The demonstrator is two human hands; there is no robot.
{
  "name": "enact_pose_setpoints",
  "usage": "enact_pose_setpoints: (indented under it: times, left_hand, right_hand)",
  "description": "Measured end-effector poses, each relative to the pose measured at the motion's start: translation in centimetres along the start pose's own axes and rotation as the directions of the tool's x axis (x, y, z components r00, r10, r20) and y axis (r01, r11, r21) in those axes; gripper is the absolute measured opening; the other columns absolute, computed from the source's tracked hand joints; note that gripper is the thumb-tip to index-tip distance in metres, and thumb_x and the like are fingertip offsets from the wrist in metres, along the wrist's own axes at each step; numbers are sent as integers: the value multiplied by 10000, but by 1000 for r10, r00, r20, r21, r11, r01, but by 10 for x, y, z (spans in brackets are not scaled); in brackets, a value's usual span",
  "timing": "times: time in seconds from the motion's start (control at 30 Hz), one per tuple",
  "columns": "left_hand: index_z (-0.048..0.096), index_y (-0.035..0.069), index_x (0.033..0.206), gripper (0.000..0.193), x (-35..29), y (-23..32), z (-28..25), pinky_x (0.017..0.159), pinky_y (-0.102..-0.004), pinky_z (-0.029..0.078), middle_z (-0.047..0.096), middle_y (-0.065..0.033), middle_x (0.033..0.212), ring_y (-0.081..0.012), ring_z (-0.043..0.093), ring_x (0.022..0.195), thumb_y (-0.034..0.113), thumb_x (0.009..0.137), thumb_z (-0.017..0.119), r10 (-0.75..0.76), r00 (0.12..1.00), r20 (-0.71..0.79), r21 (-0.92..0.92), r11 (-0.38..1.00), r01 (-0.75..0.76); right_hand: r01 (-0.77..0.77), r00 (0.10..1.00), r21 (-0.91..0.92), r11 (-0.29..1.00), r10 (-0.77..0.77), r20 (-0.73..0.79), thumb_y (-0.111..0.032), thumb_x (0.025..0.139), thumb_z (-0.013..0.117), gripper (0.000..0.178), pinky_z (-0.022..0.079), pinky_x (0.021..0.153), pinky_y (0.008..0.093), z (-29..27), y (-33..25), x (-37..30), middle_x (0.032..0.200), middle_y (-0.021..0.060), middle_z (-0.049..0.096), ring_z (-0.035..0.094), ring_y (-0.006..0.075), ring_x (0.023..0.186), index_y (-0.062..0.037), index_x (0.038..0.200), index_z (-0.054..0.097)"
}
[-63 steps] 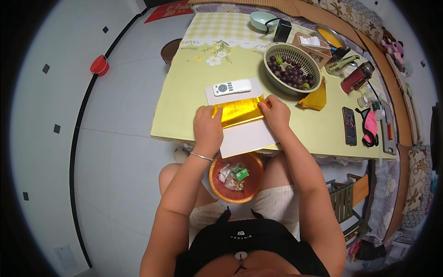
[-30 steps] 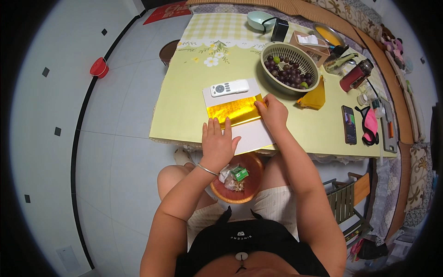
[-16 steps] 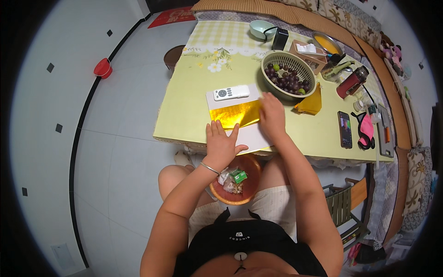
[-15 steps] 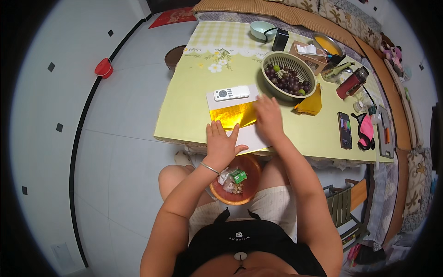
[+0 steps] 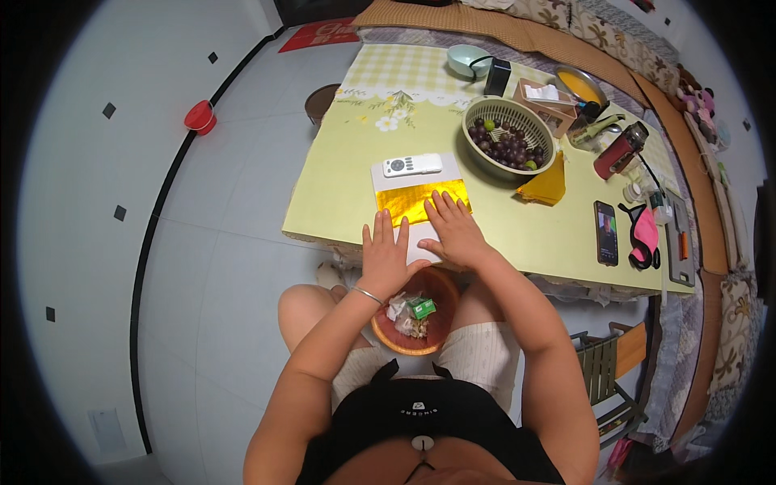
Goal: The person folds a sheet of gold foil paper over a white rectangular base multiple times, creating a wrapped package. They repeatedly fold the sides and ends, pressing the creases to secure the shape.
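Note:
A shiny gold foil sheet [image 5: 404, 200] lies across a white sheet of paper [image 5: 388, 175] near the front edge of the table. My left hand [image 5: 386, 253] rests flat with spread fingers, its fingertips at the foil's lower left edge. On the right, my right hand [image 5: 455, 231] also lies flat and open, fingertips over the foil and thumb on the white paper. A white remote control [image 5: 413, 165] sits on the paper's far end. Part of the foil and the lower paper is hidden under my hands.
Right of the paper stand a basket [image 5: 529, 121] of grapes and a folded gold piece [image 5: 546, 184]. Further right are a phone [image 5: 605, 233], a pink and black eye mask [image 5: 644, 235] and a red thermos [image 5: 621, 151]. A bin [image 5: 431, 343] with litter stands between my knees.
My right hand has come down from the foil's upper right corner and now lies flat on it. The foil shows more evenly spread. My left hand stays near its lower left edge.

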State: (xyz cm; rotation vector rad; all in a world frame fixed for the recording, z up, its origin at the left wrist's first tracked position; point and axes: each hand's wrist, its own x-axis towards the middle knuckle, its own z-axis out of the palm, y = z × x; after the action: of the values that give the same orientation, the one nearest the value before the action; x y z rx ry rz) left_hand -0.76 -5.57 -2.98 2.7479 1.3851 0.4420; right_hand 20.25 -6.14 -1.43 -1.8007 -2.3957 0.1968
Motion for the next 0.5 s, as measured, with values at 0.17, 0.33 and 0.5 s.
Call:
enact_pose_setpoints:
  times: [0.17, 0.33, 0.5]
  left_hand:
    - [412, -93, 1470, 1078, -12, 0, -7, 1182, -636, 178, 347, -309, 1562, -415, 279, 1497, 711, 795, 658, -29, 999, 22, -6, 1000, 29]
    - [460, -77, 1427, 969, -9, 3, -22, 1176, -626, 208, 410, -301, 1514, -410, 351, 1449, 671, 839, 641, -71, 997, 39, 45, 997, 70]
    - [726, 11, 1024, 468, 24, -7, -22, 1061, -593, 354, 670, -225, 1117, -409, 560, 1161, 452, 874, 686, -37, 995, -88, -52, 998, 33]
  right_hand:
    - [-124, 992, 29, 992, 123, 28, -644, 940, 523, 947, 130, 1253, 487, -6, 25, -6, 1658, 215, 202, 147, 356, 1551, -1, 1581, 252]
    - [-166, 986, 34, 986, 165, 26, -638, 952, 506, 949, 129, 1253, 487, -12, 38, -4, 1667, 193, 190, 147, 313, 1557, -3, 1591, 209]
    - [-187, 932, 32, 982, 187, -311, -353, 963, 603, 589, 297, 1186, 496, -9, 56, 4, 1526, 237, 433, 396, 393, 1422, 27, 1403, 512]
